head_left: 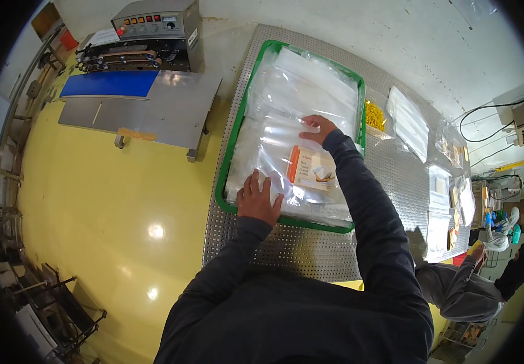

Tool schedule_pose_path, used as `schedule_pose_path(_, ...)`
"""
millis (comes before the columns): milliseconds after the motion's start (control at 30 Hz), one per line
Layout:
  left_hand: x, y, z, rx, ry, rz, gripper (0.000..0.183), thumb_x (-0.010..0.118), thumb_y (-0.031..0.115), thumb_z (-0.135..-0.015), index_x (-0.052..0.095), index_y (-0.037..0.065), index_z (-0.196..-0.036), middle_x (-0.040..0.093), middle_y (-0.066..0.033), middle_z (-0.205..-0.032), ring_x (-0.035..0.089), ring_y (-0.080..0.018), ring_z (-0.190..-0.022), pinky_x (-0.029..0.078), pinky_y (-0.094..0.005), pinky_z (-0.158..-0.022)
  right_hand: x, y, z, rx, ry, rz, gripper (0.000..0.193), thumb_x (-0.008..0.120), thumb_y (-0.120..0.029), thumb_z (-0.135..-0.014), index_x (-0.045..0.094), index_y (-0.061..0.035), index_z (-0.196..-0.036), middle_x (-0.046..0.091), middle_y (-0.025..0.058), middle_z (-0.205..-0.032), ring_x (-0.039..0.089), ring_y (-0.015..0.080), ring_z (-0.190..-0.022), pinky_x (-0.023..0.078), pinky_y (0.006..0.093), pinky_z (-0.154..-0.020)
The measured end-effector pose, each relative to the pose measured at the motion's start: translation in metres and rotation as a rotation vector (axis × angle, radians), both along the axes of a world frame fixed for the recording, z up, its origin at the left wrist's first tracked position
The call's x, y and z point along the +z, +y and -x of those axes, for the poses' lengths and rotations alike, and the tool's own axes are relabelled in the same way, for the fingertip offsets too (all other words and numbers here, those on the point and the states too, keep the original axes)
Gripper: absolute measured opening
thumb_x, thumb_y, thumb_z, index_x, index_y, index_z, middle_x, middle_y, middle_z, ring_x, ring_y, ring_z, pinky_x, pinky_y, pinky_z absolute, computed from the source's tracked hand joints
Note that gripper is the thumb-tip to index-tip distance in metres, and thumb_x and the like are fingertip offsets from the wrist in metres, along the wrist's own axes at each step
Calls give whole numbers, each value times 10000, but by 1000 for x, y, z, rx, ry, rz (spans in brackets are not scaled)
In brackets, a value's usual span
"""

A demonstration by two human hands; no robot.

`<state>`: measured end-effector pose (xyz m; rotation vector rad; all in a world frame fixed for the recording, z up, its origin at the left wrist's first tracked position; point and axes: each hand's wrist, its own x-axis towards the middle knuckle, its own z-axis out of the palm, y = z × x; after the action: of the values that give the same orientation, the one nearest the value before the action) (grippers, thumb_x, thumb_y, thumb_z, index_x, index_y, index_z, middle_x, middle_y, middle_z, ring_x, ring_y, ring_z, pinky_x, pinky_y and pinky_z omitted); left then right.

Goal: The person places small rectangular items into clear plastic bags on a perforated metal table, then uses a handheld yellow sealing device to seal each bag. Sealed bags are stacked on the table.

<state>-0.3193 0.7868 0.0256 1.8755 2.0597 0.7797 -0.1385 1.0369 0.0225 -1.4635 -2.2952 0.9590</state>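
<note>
A green crate (228,176) lies on the perforated metal table, filled with clear plastic bags (274,130). Near its front left corner, my left hand (258,199) rests on the bags with fingers spread. My right hand (318,129) touches the bags around the middle of the crate; its fingers are bent, with the thumb apart from them. Between my hands, toward the right, a clear bag holds a printed card (312,168) with an orange edge and a picture. My right forearm covers part of the crate's right side.
Right of the crate are a box of yellow pieces (374,116), a stack of clear bags (409,124) and more packs (438,209). A sealing machine (159,36) with a metal shelf (171,109) stands far left. Another person (465,285) sits at the right, holding something yellow.
</note>
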Motion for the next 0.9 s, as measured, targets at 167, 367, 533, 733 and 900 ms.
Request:
schedule_pose_path(167, 2, -1, 3, 34, 26, -11, 504, 671, 341, -761, 528, 62, -1156, 436, -171, -1294, 412, -318, -1208, 386, -459, -920, 27, 1, 17, 138, -363, -92, 686, 798, -473, -602, 599, -86, -1132, 593, 115, -1124, 553, 269, -1065, 428, 344, -924)
schedule_pose_path(367, 2, 0, -3, 16, 4, -17, 512, 662, 353, -767, 520, 73, -1171, 433, -165, -1304, 405, -310, -1221, 379, -464, -926, 26, 15, 3, 199, -404, 108, 858, 802, -515, -548, 537, -31, -1205, 550, 178, -1210, 535, 310, -1115, 411, 349, -962)
schedule_pose_path(533, 1, -1, -1, 35, 1, 64, 543, 644, 376, -780, 503, 66, -1202, 421, -164, -1331, 385, -303, -1249, 359, -476, -947, 51, 11, 28, 278, -503, 200, 971, 822, -476, -521, 460, -3, -1288, 518, 194, -1268, 508, 309, -1164, 389, 337, -994)
schedule_pose_path(733, -1, 0, -3, 32, 17, 16, 543, 637, 403, -782, 514, 64, -1187, 437, -154, -1310, 394, -299, -1236, 367, -475, -931, 61, 4, 11, 360, -541, 302, 921, 819, -427, -559, 459, -11, -1297, 552, 177, -1243, 524, 284, -1152, 391, 335, -989)
schedule_pose_path(900, -2, -1, -5, 80, 41, -55, 511, 643, 416, -775, 549, 62, -1132, 459, -151, -1271, 410, -301, -1210, 333, -475, -952, 53, -8, 12, 330, -488, 157, 676, 767, -389, -639, 573, -28, -1176, 620, 186, -1115, 582, 307, -1057, 435, 356, -919)
